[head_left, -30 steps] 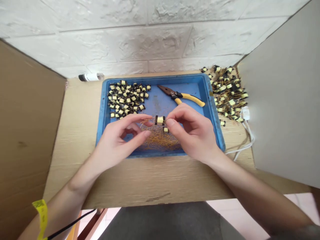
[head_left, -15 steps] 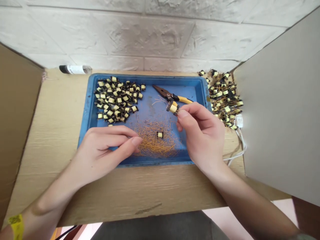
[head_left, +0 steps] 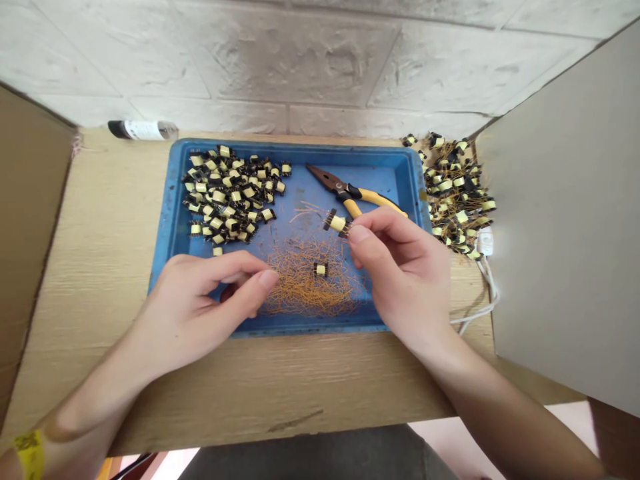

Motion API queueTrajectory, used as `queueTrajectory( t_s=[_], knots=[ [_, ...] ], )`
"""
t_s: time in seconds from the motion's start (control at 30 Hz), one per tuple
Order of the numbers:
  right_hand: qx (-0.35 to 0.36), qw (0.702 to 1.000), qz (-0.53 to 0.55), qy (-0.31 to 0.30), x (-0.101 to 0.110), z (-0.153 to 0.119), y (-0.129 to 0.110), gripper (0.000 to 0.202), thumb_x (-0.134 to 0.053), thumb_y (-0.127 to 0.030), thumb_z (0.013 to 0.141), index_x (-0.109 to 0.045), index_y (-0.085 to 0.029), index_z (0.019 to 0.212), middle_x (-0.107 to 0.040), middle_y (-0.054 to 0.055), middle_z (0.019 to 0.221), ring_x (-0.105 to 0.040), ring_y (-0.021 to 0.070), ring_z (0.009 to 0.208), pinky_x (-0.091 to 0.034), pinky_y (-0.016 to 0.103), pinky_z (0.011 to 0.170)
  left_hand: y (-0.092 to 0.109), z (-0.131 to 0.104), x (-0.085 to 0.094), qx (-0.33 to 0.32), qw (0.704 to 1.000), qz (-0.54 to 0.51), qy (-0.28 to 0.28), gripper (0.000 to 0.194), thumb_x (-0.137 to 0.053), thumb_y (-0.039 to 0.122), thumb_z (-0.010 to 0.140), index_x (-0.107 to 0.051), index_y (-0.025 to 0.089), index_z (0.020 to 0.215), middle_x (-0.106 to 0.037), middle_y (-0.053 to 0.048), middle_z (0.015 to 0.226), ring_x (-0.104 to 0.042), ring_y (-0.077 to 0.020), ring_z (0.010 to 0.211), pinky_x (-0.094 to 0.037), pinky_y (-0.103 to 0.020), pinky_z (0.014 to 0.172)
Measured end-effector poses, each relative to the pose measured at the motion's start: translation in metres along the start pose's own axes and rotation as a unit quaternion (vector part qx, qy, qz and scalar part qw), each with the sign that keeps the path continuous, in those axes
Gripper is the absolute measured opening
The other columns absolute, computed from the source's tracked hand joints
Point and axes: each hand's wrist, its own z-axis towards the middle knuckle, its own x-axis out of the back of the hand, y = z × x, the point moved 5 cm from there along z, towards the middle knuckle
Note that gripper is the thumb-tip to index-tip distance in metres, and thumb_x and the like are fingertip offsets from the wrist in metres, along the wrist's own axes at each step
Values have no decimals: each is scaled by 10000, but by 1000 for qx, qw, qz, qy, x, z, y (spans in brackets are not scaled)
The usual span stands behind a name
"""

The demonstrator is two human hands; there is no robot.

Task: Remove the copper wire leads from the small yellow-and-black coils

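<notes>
Between the thumb and forefinger of my right hand (head_left: pixel 405 267) is a small transformer (head_left: pixel 338 223), yellow in the middle with black pinned ends. Thin copper-coloured wires stick out from its far end to the left. My left hand (head_left: pixel 220 300) is closed in a pinch over the left edge of a heap of wire clippings (head_left: pixel 310 297); whatever it may hold is too small or hidden to make out. On the clippings, between the hands, lies a single transformer (head_left: pixel 321 269). Behind my right hand, pliers (head_left: pixel 337 187) with yellow and black handles rest in the blue tray (head_left: pixel 300 327).
Many trimmed transformers (head_left: pixel 233 193) are piled in the tray's left part. Outside its right side sits a pile of transformers with long wires (head_left: pixel 457 190), beside a white cable (head_left: pixel 487 293). A small bottle (head_left: pixel 143 130) lies by the wall. Panels flank the table (head_left: pixel 280 380).
My right hand has shifted slightly left with the transformer, uncovering more of the pliers' handles. My left hand has moved a little left, still pinched. The camera view has shifted slightly.
</notes>
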Motion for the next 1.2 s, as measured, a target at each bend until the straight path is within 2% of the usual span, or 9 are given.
queueTrajectory(
  t_s=[0.13,0.27,0.33,0.4,0.53,0.6,0.8,0.97,1.2],
  knots=[
    [2,1000,-18,-18,-2,-1,0,148,-620,-130,894,-619,-207,767,-620,-8,743,-552,94,616,-482,243,549,-4,-3,0,21,999,-34,24,97,-657,254,907,-750,243,934,-729,86,610,-650,-58,488,-476,-92,484],
    [29,997,-41,-50,-6,-4,-3,156,-624,-103,897,-640,-204,779,-632,-13,745,-554,96,638,-469,246,562,-8,-5,-5,45,993,-107,13,290,-722,263,878,-716,266,1168,-780,62,794,-671,-60,576,-498,-87,518],
    [45,995,-45,-79,-10,-6,-5,165,-627,-93,898,-649,-200,775,-614,-21,721,-551,93,648,-467,239,570,-9,-6,-8,54,987,-154,0,347,-740,254,867,-697,260,1212,-784,50,848,-677,-66,615,-530,-99,574],
    [59,991,-50,-109,-13,-8,-6,169,-628,-85,900,-663,-195,777,-618,-22,718,-552,94,659,-471,239,585,-8,-5,-10,63,981,-181,-19,305,-753,256,860,-712,255,1162,-777,53,844,-678,-71,642,-543,-108,609],
    [71,986,-52,-142,-17,-9,-6,160,-635,-78,903,-693,-181,795,-661,-9,752,-569,93,675,-481,240,612,-3,-1,-11,70,983,-163,-56,35,-733,267,870,-743,234,877,-717,80,713,-620,-57,609,-495,-92,572],
    [75,984,-52,-153,-18,-10,-6,147,-646,-86,902,-702,-173,798,-668,-8,755,-572,88,672,-484,232,616,-1,0,-11,71,982,-163,-57,81,-715,263,880,-733,225,810,-691,85,672,-602,-52,598,-470,-87,556],
    [86,979,-54,-178,-20,-11,-6,123,-653,-94,902,-723,-129,806,-653,0,728,-563,75,653,-477,204,607,-4,1,-13,88,976,-193,-46,90,-679,271,906,-762,238,895,-701,84,691,-599,-41,605,-464,-73,565],
    [105,972,-57,-202,-22,-11,-9,121,-644,-101,909,-721,-115,817,-639,9,721,-555,82,652,-469,210,602,-5,0,-16,136,960,-239,-59,153,-685,313,890,-773,225,979,-740,64,732,-613,-42,589,-503,-67,559],
    [116,969,-55,-213,-23,-12,-10,126,-644,-93,896,-694,-141,790,-626,-1,712,-549,86,644,-464,220,593,-5,-1,-15,162,944,-283,-52,56,-739,253,813,-774,213,830,-724,77,650,-598,-27,538,-485,-45,522]
  ],
)
